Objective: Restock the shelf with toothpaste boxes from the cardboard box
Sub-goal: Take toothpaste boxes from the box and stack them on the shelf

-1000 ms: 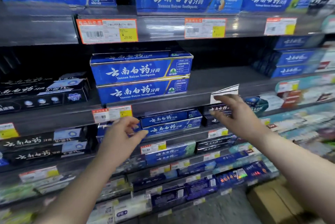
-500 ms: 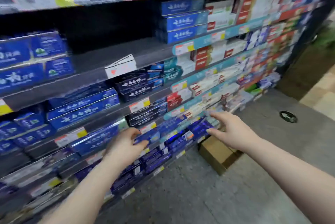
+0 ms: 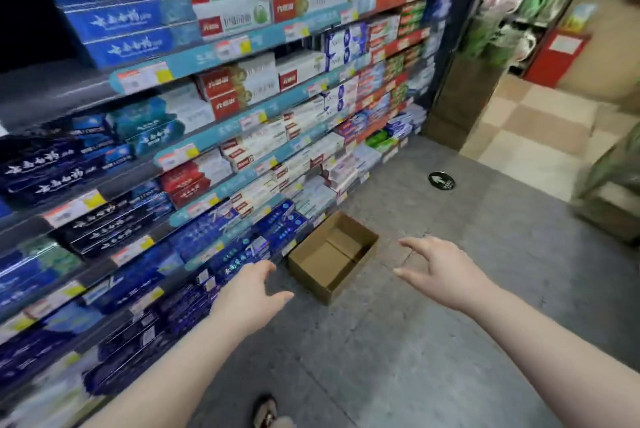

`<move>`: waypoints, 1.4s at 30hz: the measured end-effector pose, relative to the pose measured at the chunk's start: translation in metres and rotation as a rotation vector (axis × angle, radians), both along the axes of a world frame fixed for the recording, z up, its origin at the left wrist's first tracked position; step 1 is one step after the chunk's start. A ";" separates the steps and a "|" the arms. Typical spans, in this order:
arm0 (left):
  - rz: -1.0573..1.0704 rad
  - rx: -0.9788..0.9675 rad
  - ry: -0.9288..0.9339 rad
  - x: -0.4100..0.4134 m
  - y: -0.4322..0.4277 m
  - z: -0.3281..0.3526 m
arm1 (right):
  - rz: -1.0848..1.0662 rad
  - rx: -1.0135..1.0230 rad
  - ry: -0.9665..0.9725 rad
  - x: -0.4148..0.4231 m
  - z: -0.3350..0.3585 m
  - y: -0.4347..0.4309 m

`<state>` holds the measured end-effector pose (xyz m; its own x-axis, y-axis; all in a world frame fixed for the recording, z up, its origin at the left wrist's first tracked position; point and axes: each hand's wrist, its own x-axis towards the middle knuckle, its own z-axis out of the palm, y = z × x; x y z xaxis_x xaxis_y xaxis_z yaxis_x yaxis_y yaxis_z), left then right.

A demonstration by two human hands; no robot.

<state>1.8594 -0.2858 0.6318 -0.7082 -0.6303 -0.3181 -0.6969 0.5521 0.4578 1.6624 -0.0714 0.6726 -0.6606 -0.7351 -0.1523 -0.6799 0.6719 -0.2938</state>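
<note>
An open brown cardboard box (image 3: pixel 334 254) sits on the grey floor against the foot of the shelving; its inside looks bare. My left hand (image 3: pixel 247 292) hovers just left of it, fingers apart, holding nothing. My right hand (image 3: pixel 440 270) hovers to its right, fingers spread, also holding nothing. Blue toothpaste boxes (image 3: pixel 117 23) are stacked on an upper shelf at the left. A bare stretch of shelf (image 3: pixel 52 89) lies beside and below that stack.
Shelves full of toothpaste boxes (image 3: pixel 263 136) run along the left. A dark shelf end post (image 3: pixel 450 88) closes the row. Behind it is checked tile floor (image 3: pixel 533 129) and a red cabinet (image 3: pixel 557 53). A round floor sticker (image 3: pixel 441 180) lies past the box. My sandalled foot (image 3: pixel 266 412) shows below.
My view has swung down and to the right, from the blue boxes on the upper shelf to the cardboard box on the floor. Both hands have dropped from shelf height to either side of the box.
</note>
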 end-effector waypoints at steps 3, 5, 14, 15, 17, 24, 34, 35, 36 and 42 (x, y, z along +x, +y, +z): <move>-0.012 0.026 -0.026 -0.034 0.008 -0.010 | -0.019 0.024 -0.016 -0.028 -0.011 0.015; -0.014 0.067 -0.032 -0.060 0.010 -0.018 | -0.030 0.043 -0.032 -0.050 -0.019 0.021; -0.002 0.127 -0.048 -0.216 -0.022 -0.064 | -0.015 0.165 -0.059 -0.197 -0.049 -0.014; -0.003 0.132 -0.057 -0.233 -0.029 -0.067 | -0.019 0.183 -0.076 -0.216 -0.051 -0.021; 0.009 0.145 -0.062 -0.266 -0.044 -0.071 | -0.019 0.216 -0.095 -0.252 -0.054 -0.034; 0.161 0.209 -0.111 -0.340 -0.090 -0.089 | 0.106 0.310 -0.161 -0.364 -0.083 -0.093; 0.568 0.307 -0.219 -0.403 -0.110 -0.154 | 0.479 0.447 -0.240 -0.531 -0.152 -0.216; 0.594 0.316 -0.256 -0.411 -0.108 -0.162 | 0.524 0.466 -0.258 -0.546 -0.163 -0.230; 0.617 0.317 -0.289 -0.420 -0.105 -0.169 | 0.557 0.482 -0.273 -0.559 -0.172 -0.243; 0.728 0.326 -0.376 -0.462 -0.101 -0.231 | 0.655 0.480 -0.295 -0.610 -0.247 -0.311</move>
<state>1.3973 -0.3867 0.4012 0.0219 -0.7211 -0.6925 -0.9610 -0.2061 0.1842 1.0523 -0.3823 0.4257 -0.0105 -0.7660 -0.6428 -0.9143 0.2677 -0.3041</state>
